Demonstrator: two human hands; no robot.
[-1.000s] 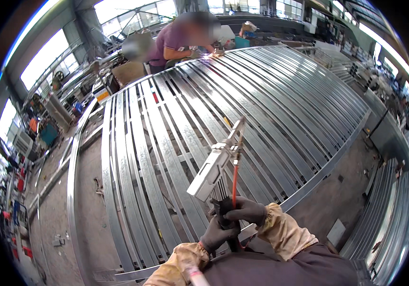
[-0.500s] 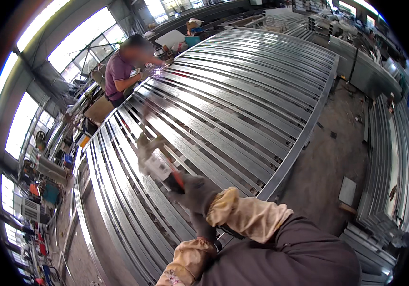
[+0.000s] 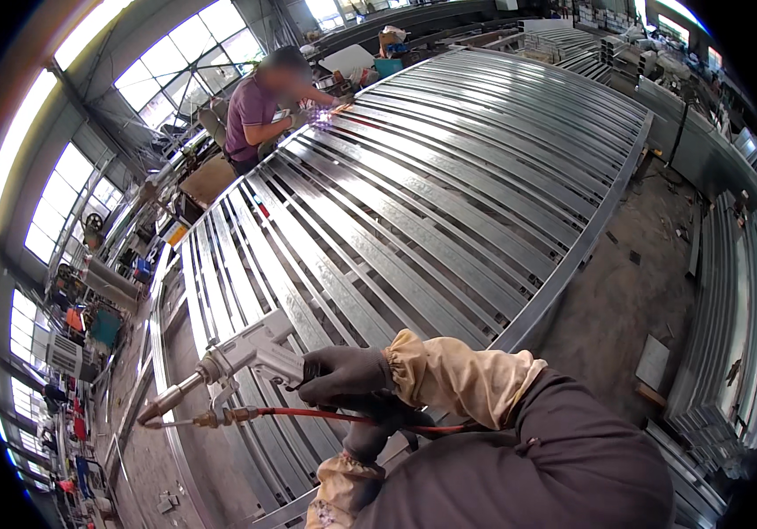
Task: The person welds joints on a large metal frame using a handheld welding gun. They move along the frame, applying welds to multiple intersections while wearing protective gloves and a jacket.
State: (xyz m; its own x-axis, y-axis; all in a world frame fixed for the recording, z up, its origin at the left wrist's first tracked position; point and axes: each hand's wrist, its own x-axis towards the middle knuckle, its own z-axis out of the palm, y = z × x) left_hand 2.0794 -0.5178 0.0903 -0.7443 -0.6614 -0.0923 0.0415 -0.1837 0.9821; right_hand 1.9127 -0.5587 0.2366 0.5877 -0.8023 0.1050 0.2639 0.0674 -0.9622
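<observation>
My right hand (image 3: 343, 375), in a dark grey glove, is wrapped around the rear grip of a silver welding gun (image 3: 259, 353). The gun's copper-coloured nozzle points left and slightly down, past the near left side of a large frame of galvanized metal slats (image 3: 378, 256). A thin wire-feed tube with brass fittings (image 3: 220, 416) runs under the gun and joins a red hose (image 3: 308, 412). Below the right hand sits my left hand (image 3: 370, 439), gloved and closed beside the hose. Its fingers are partly covered, so what it grips is hidden.
Across the frame, a co-worker (image 3: 259, 110) in a purple shirt leans over the far left edge, with bright sparks (image 3: 321, 116) at their hands. Long metal profiles (image 3: 722, 326) are stacked at right. A plate (image 3: 652, 361) lies on the floor. Equipment (image 3: 101, 326) crowds the left side.
The welding gun has swung left and down, from pointing over the slats to lying across the near left side. My view has shifted slightly; the left hand stays below the right.
</observation>
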